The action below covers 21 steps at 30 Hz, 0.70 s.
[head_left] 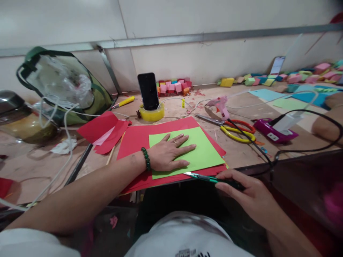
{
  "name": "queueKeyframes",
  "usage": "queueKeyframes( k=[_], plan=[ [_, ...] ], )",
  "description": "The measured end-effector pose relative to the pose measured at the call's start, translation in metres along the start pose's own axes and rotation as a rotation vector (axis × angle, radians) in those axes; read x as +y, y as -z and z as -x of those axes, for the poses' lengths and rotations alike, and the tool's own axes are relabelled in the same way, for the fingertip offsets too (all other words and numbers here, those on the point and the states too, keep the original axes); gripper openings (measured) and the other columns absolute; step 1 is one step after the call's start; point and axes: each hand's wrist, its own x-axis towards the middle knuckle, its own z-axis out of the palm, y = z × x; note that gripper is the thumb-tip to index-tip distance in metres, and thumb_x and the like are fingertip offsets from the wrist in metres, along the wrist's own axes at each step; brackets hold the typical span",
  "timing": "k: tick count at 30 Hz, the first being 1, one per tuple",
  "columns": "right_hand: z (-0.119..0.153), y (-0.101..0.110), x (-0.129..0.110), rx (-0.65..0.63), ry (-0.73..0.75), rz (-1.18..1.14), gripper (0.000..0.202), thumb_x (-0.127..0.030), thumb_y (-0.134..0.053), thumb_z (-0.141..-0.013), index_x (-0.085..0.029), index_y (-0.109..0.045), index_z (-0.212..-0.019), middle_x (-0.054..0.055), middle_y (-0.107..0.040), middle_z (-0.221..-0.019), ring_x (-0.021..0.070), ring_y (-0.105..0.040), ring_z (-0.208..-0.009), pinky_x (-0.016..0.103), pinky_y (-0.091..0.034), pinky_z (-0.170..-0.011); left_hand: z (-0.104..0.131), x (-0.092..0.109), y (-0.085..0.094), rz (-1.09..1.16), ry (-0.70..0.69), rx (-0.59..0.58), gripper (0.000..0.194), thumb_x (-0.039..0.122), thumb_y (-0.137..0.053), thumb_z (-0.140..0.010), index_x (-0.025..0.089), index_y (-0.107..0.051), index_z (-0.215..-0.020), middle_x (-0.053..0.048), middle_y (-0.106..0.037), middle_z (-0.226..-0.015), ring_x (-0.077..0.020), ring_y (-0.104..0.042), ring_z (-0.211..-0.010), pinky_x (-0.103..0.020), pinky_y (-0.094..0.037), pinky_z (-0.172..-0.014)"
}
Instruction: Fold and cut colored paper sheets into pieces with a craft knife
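Note:
My left hand (171, 153) lies flat with fingers spread on a sheet of lime-green paper (206, 150). Beneath that sheet are larger red sheets of paper (134, 137), which stick out on several sides near the table's front edge. In my right hand (246, 189) is a green utility knife (205, 177), held by its handle. Its blade points left and lies at the green sheet's near edge, below my left fingers. Whether the blade touches the paper I cannot tell.
Behind the paper, a phone (148, 91) leans in a yellow tape roll (152, 113). To the right are scissors (238, 132), a pink glue gun (219, 106) and a purple power strip (276, 132) with trailing cables. A glass jar (24, 121) and a green bag (100, 94) stand left. Another person's arm (328, 119) shows right.

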Motion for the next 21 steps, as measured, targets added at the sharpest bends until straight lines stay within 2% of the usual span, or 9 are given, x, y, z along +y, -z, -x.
queueKeyframes(
  k=[5,8,13,21],
  plan=[
    [0.001,-0.001,0.009,-0.035,-0.067,-0.075,0.031,-0.051,-0.068,-0.078,-0.021,-0.069,-0.086,0.004,-0.072,-0.081,0.0204,-0.067,-0.072,0.026,-0.055,-0.062,0.003,-0.001,0.007,0.053,-0.032,0.040,0.064,0.054,-0.031,-0.099,0.025,-0.018,-0.155,-0.014,-0.009,-0.162,-0.0299,-0.009,-0.149,-0.061,-0.012,-0.113],
    [0.001,-0.001,0.010,-0.043,-0.079,-0.090,0.032,-0.051,-0.068,-0.078,-0.020,-0.069,-0.087,0.005,-0.073,-0.081,0.0201,-0.067,-0.069,0.027,-0.056,-0.061,0.018,-0.008,0.011,0.048,-0.046,0.029,0.060,0.050,-0.030,-0.100,0.026,-0.020,-0.154,-0.013,-0.010,-0.162,-0.0301,-0.009,-0.149,-0.060,-0.012,-0.114],
    [0.001,-0.003,0.005,-0.042,-0.066,-0.051,0.031,-0.051,-0.067,-0.079,-0.021,-0.069,-0.086,0.004,-0.072,-0.080,0.0204,-0.067,-0.071,0.026,-0.055,-0.059,0.039,-0.019,0.006,-0.006,-0.019,-0.027,0.060,0.053,-0.029,-0.100,0.028,-0.021,-0.154,-0.015,-0.012,-0.161,-0.0324,-0.014,-0.148,-0.062,-0.012,-0.112],
    [0.000,-0.003,-0.002,-0.039,0.013,-0.011,0.029,-0.050,-0.067,-0.079,-0.022,-0.070,-0.083,0.003,-0.071,-0.077,0.0196,-0.066,-0.069,0.027,-0.055,-0.063,0.039,-0.019,0.003,-0.018,-0.020,-0.006,0.060,0.053,-0.030,-0.100,0.028,-0.022,-0.153,-0.015,-0.013,-0.161,-0.0321,-0.015,-0.148,-0.061,-0.013,-0.112]
  ],
)
